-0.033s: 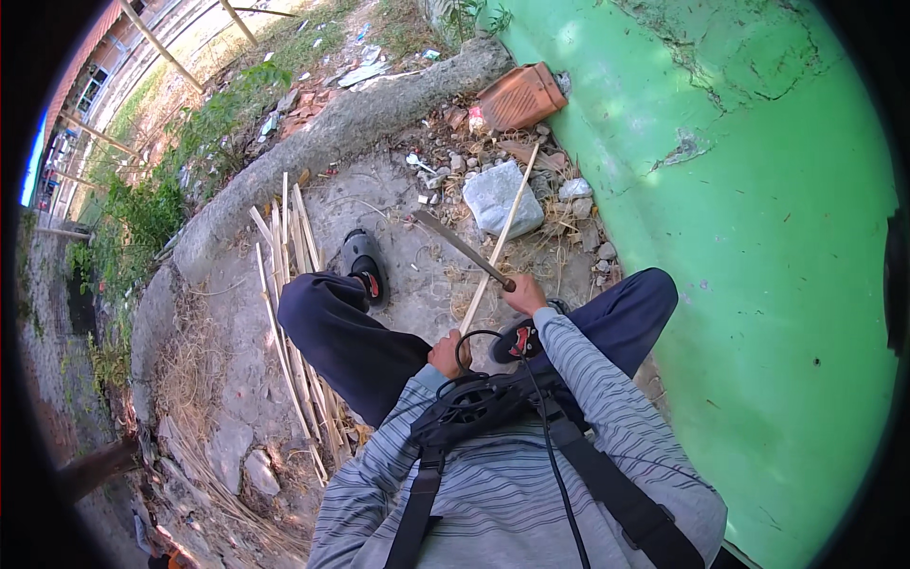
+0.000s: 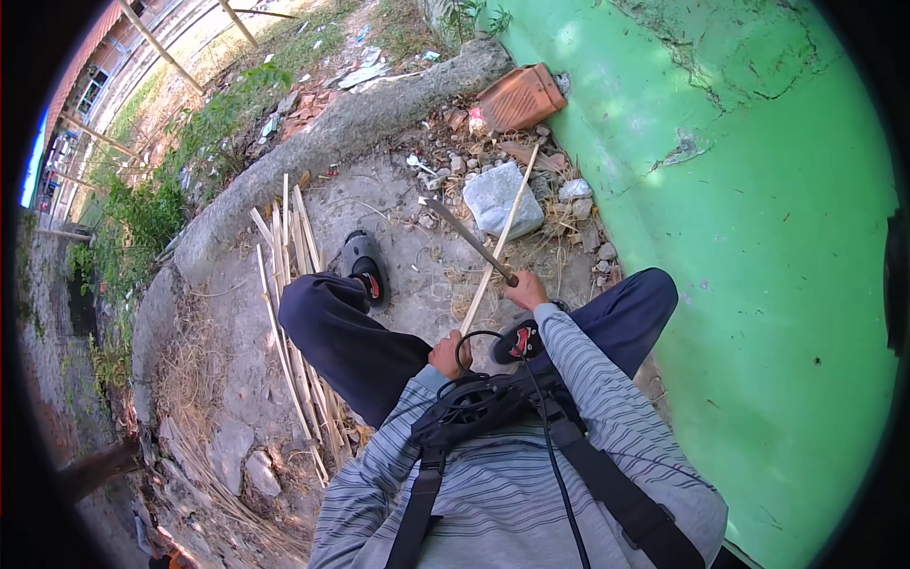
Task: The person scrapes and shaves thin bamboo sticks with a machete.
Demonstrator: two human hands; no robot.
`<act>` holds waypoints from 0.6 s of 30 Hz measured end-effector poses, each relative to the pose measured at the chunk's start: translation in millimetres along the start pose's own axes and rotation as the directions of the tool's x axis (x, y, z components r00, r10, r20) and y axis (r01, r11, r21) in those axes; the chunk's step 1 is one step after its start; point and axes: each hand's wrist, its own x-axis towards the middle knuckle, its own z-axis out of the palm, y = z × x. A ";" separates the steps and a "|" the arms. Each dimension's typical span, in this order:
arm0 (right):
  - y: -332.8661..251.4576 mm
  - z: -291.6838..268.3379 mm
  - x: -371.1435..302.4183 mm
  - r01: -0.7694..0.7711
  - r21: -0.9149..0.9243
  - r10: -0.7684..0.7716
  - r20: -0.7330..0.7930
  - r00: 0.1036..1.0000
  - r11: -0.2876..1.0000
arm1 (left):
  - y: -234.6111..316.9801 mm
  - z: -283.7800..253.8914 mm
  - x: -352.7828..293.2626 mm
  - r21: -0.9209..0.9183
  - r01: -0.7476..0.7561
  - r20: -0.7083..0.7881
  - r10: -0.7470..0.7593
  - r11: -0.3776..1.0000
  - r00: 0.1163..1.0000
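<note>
**Blade laid across a long bamboo strip**

The pale bamboo strip (image 2: 500,242) runs on a long slant, its near end down at the person's lap and its far end up and to the right, pointing at the rubble by the green wall (image 2: 758,237). The left hand (image 2: 445,354) is closed around the strip's lower end, just above the chest harness. The strip passes over the grey stone (image 2: 502,197) on its way outward.

Across it lies the long knife (image 2: 466,237), its dark blade pointing up and to the left, away from the wall, tip raised over the bare ground. The right hand (image 2: 527,290) is wrapped tight on the knife's handle, just right of the strip and higher than the left hand. Blade and strip cross close above that right hand, forming a narrow X.

The person sits with knees spread, dark trousers either side of the strip, a black sandal (image 2: 365,261) on the left foot planted on the concrete. Left of that leg lies a bundle of split strips (image 2: 289,275), stacked lengthwise. Farther out, a reddish brick block (image 2: 521,95) rests against the wall beside a curved concrete kerb (image 2: 332,133).
</note>
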 end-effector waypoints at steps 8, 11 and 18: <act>-11.5 8.1 -36.7 0.153 0.035 -0.156 0.145 0.977 0.988 | -1.7 -3.7 -3.8 -0.013 0.007 -0.018 -0.007 1.000 1.000; -8.0 8.1 -43.3 0.237 -0.034 -0.223 0.233 0.946 0.971 | -3.7 -3.7 -3.9 -0.023 0.004 -0.002 -0.004 1.000 1.000; 24.0 -8.6 16.8 -0.056 -0.043 0.060 0.089 0.994 0.998 | -2.7 -10.3 -26.3 0.031 -0.002 -0.041 0.004 1.000 0.999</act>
